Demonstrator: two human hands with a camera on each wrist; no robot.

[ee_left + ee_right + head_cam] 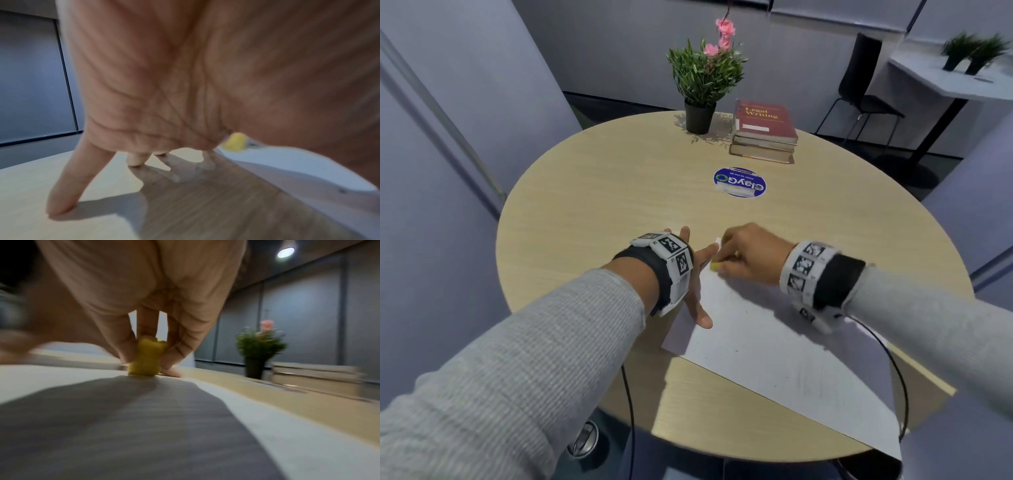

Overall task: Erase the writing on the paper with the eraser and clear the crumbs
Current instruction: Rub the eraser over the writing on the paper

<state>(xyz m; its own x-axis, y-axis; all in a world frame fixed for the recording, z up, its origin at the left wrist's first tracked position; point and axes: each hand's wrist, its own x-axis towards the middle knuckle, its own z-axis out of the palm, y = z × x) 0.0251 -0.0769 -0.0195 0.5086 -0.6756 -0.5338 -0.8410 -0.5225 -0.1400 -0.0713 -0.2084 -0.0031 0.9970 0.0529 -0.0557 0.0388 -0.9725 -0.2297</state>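
A white sheet of paper [763,346] lies on the round wooden table [592,192], running from the middle toward the near right edge. My right hand [743,253] pinches a small yellow eraser [715,266] and presses its lower end onto the paper's far corner; the right wrist view shows the eraser [146,356] upright between fingers and thumb. My left hand [693,274] lies spread with straight fingers, thumb on the paper's left edge and fingertips [59,206] on the table. A few faint dark specks dot the paper. The eraser [234,142] peeks past my left palm.
A potted plant with pink flowers [702,78] and a stack of books [765,132] stand at the table's far side. A blue round sticker [739,182] sits mid-table. A black chair [866,92] and a white side table stand beyond. Cables hang by the near edge.
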